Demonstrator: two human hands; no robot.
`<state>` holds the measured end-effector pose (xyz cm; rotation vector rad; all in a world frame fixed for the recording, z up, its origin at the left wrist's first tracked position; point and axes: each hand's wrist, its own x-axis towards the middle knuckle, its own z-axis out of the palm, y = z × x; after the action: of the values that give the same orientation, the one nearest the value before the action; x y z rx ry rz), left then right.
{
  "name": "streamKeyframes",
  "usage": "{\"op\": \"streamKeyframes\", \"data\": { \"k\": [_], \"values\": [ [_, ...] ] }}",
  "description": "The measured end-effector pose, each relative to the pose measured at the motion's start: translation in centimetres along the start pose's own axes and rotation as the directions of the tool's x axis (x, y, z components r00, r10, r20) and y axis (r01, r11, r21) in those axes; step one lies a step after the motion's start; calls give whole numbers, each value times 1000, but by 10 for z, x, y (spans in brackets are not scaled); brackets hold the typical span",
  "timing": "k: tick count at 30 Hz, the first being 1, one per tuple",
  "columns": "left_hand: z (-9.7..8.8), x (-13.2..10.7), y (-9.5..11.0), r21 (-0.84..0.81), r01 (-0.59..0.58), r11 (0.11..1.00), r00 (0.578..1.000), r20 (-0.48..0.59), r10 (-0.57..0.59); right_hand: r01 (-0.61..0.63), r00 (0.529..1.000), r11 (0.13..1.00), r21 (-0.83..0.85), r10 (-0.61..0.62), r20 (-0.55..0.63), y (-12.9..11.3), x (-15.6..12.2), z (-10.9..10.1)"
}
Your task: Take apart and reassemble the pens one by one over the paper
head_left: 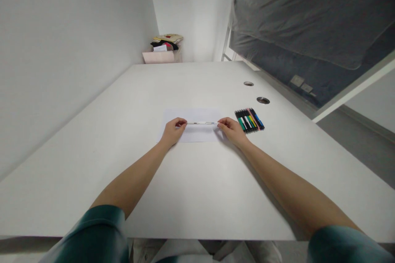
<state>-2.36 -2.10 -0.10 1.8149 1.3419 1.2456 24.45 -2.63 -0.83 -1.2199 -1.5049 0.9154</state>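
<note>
A slim white pen (200, 123) with a clip lies level between my hands, over a white sheet of paper (193, 135). Its left end is pinched by my left hand (173, 130), fingers closed. My right hand (231, 128) pinches the other end, on the clip side. Just beyond my right hand sits a row of several pens and markers (250, 121), mostly black with green, white, yellow, pink and blue parts. The paper rests flat on the white table (197, 189).
Two round grommet holes, one farther (248, 84) and one nearer (263, 100), are set in the table's right side. A pink box (159, 57) with cloth items stands beyond the far edge. A wall (77, 28) runs along the left. A bed with grey bedding (308, 20) is at right.
</note>
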Motion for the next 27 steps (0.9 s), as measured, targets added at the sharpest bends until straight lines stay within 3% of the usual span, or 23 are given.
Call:
{"op": "streamKeyframes", "data": {
  "k": [27],
  "values": [
    [1, 1, 0, -21, 16, 1000, 999, 32, -15, 36, 999, 996, -76, -35, 13, -2, -2, -1]
  ]
}}
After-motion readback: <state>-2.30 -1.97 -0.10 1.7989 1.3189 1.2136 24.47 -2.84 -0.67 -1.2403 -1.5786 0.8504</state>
